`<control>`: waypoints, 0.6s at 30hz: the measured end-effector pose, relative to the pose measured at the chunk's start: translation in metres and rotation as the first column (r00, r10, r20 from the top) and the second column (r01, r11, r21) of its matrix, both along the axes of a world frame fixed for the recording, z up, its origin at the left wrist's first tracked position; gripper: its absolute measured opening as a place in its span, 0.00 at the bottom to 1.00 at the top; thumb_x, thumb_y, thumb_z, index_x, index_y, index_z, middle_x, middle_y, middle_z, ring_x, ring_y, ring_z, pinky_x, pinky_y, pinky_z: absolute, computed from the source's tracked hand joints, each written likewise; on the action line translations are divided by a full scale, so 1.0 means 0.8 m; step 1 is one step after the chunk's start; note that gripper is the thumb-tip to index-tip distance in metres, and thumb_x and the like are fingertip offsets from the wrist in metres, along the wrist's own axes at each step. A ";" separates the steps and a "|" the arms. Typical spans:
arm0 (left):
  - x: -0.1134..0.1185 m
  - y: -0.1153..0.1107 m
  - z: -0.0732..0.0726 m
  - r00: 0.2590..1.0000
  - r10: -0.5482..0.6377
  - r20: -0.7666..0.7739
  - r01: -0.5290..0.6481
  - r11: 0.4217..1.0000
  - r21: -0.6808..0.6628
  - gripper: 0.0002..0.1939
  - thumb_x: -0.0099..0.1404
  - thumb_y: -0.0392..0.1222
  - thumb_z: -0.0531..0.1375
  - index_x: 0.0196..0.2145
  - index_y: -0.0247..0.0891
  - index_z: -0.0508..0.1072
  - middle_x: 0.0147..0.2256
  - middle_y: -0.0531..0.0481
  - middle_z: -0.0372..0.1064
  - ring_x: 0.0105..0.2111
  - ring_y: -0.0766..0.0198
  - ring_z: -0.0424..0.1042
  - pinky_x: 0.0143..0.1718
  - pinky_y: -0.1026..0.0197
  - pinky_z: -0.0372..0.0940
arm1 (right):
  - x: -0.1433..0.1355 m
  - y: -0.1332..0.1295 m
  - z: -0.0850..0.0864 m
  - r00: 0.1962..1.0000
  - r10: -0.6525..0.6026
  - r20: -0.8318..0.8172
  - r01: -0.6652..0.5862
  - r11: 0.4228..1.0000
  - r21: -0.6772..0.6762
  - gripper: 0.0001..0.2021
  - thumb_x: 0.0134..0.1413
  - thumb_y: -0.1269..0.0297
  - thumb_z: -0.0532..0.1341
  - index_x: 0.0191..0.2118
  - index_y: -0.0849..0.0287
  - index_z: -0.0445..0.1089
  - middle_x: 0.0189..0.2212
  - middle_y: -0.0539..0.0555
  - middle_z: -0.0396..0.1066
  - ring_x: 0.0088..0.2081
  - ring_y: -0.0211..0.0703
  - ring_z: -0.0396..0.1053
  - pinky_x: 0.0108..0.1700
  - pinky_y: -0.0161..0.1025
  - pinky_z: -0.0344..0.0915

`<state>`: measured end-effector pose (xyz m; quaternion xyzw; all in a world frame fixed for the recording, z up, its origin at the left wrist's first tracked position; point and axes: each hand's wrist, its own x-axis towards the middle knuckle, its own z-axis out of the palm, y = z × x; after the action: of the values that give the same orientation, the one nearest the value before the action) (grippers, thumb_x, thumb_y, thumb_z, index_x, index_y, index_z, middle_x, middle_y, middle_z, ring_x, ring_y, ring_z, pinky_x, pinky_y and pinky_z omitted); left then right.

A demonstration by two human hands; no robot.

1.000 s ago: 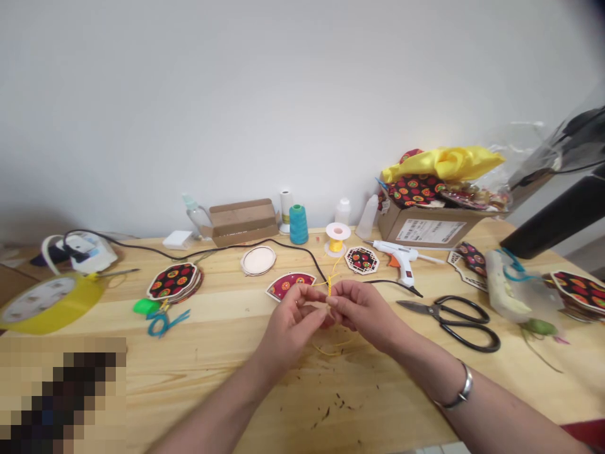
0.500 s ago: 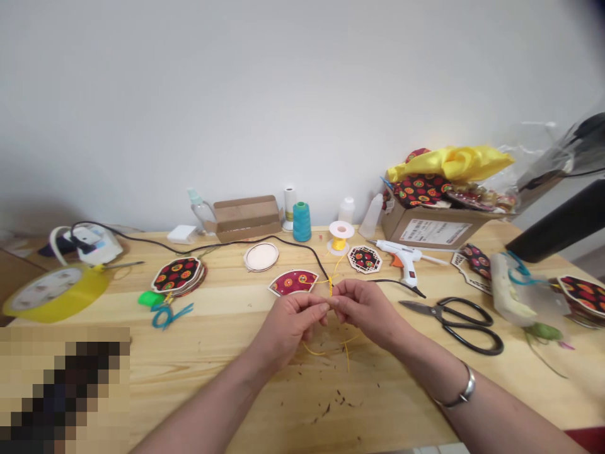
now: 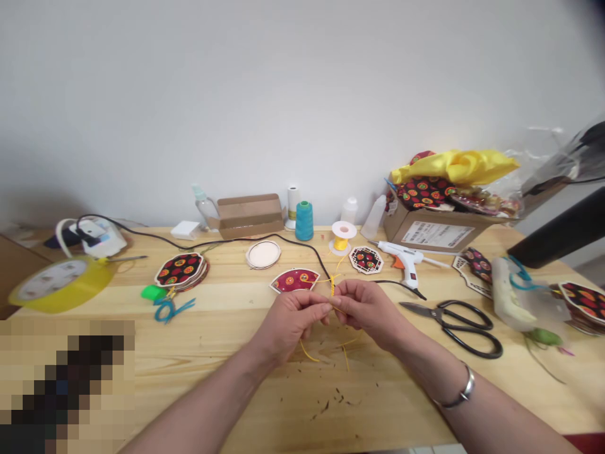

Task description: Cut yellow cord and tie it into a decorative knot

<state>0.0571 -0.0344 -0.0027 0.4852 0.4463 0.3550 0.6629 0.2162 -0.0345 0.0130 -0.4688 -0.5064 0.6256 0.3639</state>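
Observation:
Yellow cord (image 3: 333, 285), with a short braided or knotted part, rises between my two hands. My left hand (image 3: 295, 318) pinches the cord between thumb and fingers. My right hand (image 3: 366, 312) also pinches it, its fingertips almost touching those of the left. Loose cord ends hang below both hands over the wooden table. Just beyond my left hand lies a fan-shaped red patterned piece (image 3: 293, 280). A spool of yellow cord (image 3: 343, 238) stands behind my hands, with a strand running toward them. The exact hold at the fingertips is partly hidden.
Black scissors (image 3: 449, 318) and a white glue gun (image 3: 403, 257) lie to the right. Behind are a teal thread cone (image 3: 304, 221) and a full cardboard box (image 3: 425, 227). Patterned pieces (image 3: 179, 270) and yellow tape (image 3: 61, 284) are left. A black cable (image 3: 227, 240) crosses behind.
The view has shifted slightly. Both hands keep their pinch near the same spot, and the loose cord ends below them have moved a little.

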 end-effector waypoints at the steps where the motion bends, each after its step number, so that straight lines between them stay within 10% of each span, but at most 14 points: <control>1: 0.000 0.000 0.000 1.000 0.001 -0.007 -0.001 1.000 0.003 0.08 0.54 0.42 0.62 0.29 0.34 0.75 0.20 0.55 0.66 0.13 0.79 0.47 0.14 0.69 0.38 | 0.000 0.000 0.000 1.000 0.000 -0.003 0.000 1.000 0.003 0.13 0.43 0.57 0.63 0.23 0.61 0.62 0.13 0.45 0.61 0.15 0.27 0.51 0.17 0.28 0.44; 11: 0.001 -0.001 0.003 0.998 0.062 -0.007 -0.062 0.998 0.027 0.08 0.53 0.42 0.62 0.27 0.34 0.76 0.21 0.55 0.67 0.15 0.78 0.49 0.16 0.68 0.41 | 0.002 0.001 0.000 0.998 0.004 0.062 -0.009 0.997 0.083 0.09 0.48 0.60 0.59 0.29 0.61 0.65 0.19 0.47 0.65 0.18 0.29 0.53 0.20 0.30 0.48; 18: 0.000 0.004 0.001 0.986 0.162 -0.029 -0.161 0.986 0.030 0.08 0.52 0.43 0.63 0.25 0.35 0.75 0.21 0.55 0.68 0.14 0.77 0.50 0.18 0.67 0.44 | 0.015 -0.003 0.003 0.837 -0.139 0.530 -0.134 0.886 0.443 0.09 0.54 0.61 0.56 0.29 0.58 0.70 0.25 0.50 0.70 0.27 0.37 0.62 0.29 0.34 0.55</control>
<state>0.0575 -0.0313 -0.0016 0.4619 0.4895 0.4060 0.6182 0.2280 -0.0370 0.0150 -0.5278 -0.7225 0.3257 0.3056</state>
